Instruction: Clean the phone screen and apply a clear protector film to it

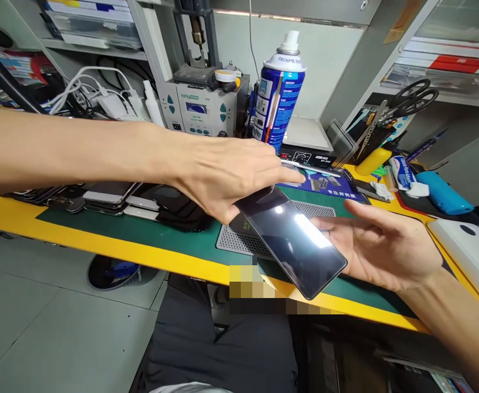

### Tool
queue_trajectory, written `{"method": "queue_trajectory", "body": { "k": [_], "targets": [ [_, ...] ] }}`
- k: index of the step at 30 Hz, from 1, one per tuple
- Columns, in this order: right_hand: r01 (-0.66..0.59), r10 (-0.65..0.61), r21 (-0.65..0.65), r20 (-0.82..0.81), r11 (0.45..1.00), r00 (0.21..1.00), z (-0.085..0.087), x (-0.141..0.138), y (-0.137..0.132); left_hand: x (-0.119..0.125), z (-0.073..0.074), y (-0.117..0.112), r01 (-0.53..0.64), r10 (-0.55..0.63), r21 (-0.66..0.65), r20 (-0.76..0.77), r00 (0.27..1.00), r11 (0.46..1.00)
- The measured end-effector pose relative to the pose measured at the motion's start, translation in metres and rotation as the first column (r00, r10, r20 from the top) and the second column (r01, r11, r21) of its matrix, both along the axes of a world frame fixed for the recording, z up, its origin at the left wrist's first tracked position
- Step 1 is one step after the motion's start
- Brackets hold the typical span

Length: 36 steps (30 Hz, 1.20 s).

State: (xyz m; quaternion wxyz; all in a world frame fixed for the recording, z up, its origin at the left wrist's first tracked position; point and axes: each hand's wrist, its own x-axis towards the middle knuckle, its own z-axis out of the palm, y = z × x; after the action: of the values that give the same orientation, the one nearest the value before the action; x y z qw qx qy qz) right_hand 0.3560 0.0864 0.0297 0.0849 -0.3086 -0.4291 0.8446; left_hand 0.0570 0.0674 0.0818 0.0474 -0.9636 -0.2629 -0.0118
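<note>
A dark phone with a glossy, reflecting screen slants above the bench's front edge. My left hand reaches in from the left and grips the phone's upper end, fingers over the top and thumb at the near side. Close to the phone's right edge is my right hand, palm up, with thumb and fingers apart. Some right fingertips pass behind the phone, so I cannot tell whether they touch it. Beneath the phone lies a grey perforated mat with a dark item on it, mostly hidden.
Several phones lie along the bench's left side. Behind stand a blue spray can and a soldering-type station. Scissors and tools fill the back right. A white phone-like slab lies at right. A bin is below.
</note>
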Motion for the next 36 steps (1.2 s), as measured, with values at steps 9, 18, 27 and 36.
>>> {"method": "queue_trajectory", "body": {
  "k": [9, 18, 27, 36],
  "targets": [
    [-0.02, 0.012, 0.091, 0.086, 0.996, 0.996, 0.0, -0.005, -0.003, 0.006, 0.0, 0.01, 0.078, -0.077, 0.041, -0.036, 0.996, 0.996],
    [-0.098, 0.093, -0.031, -0.127, 0.995, 0.988, -0.006, -0.005, -0.006, 0.015, 0.005, 0.005, -0.004, 0.007, 0.059, -0.037, 0.999, 0.998],
    [-0.131, 0.127, -0.021, -0.131, 0.991, 0.983, 0.002, -0.005, -0.011, 0.01, 0.002, 0.026, -0.001, 0.006, -0.056, 0.092, 0.996, 0.998],
    [-0.199, 0.18, -0.049, -0.257, 0.979, 0.949, -0.007, -0.003, -0.007, 0.008, -0.001, 0.03, 0.179, -0.179, 0.136, -0.007, 0.984, 0.974]
  ]
}}
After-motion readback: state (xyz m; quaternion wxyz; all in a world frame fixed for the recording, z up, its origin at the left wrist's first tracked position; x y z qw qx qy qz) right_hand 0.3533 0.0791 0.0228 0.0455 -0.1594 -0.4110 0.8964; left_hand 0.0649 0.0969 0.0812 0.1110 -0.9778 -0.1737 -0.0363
